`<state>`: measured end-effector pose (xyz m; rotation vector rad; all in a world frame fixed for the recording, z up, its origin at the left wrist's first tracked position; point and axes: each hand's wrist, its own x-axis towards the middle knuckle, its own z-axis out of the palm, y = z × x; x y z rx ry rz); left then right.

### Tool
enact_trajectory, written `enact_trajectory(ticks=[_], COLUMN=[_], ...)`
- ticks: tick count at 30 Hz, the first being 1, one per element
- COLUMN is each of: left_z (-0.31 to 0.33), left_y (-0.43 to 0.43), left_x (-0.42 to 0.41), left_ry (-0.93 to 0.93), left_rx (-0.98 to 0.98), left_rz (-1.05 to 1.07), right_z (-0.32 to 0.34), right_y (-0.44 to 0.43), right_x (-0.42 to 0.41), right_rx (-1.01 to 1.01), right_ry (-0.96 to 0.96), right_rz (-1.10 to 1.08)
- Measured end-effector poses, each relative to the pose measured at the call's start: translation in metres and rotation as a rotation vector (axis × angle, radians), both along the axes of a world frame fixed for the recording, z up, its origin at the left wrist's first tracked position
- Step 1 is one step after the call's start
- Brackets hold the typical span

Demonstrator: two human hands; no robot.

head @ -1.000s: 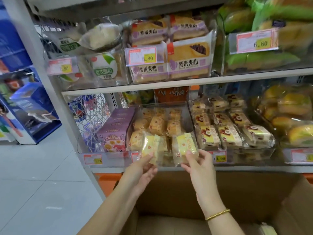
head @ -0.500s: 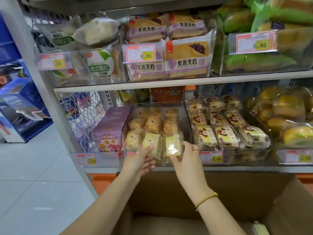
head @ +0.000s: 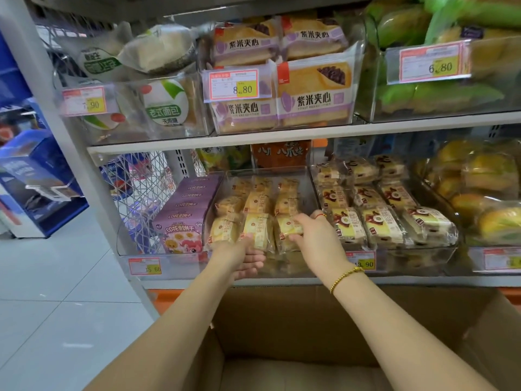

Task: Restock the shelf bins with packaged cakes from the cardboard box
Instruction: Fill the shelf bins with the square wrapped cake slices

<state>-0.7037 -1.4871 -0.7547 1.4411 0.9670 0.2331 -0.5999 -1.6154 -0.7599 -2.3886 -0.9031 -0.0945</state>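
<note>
Head cam, mid-frame: both hands reach into the clear shelf bin [head: 306, 179] of yellow packaged cakes [head: 258, 203] — right hand [head: 315, 238] pinches the front-right cake [head: 286, 231], left hand [head: 242, 256] cups the front-middle cake [head: 258, 231]. Cardboard box [head: 282, 320] sits open below.

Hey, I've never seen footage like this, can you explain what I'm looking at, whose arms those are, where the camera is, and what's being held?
There is no machine here: these are a person's two bare arms, filmed by a wide-angle camera worn on their head, looking forward and down. That is why the arms reach in from the bottom edge.

They face a shop shelf of clear bins. The middle bin on the lower shelf holds small yellow wrapped cakes. The right hand has its grip on the front right cake, setting it in the front row. The left hand touches the front middle cake from below; whether it grips it, I cannot tell.

Below is the open cardboard box the cakes come from. Purple biscuit boxes stand to the left of the cakes.
</note>
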Motion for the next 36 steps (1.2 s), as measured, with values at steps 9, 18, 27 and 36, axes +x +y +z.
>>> enact_trajectory(ticks=[9,18,27,36], left_z=[-0.005,-0.012,-0.082,-0.24], left_y=[-0.009,-0.012,-0.027,-0.03], left_x=[0.012,0.009,-0.053,-0.112], left_ry=[-0.049,-0.085,0.18,1.074], left_rx=[-0.026,-0.037,0.082,0.101], left_rz=[0.074,0.039,-0.353,-0.962], right_z=[-0.003,-0.011,-0.079,-0.268], right_y=[0.002,-0.007,-0.061,-0.109], right_x=[-0.003,-0.001,-0.047,-0.051], right_rx=[-0.067,-0.121,-0.065,-0.774], right_ry=[-0.119,-0.274,-0.259,0.507], right_rz=[0.052,0.103,0.383,0.36])
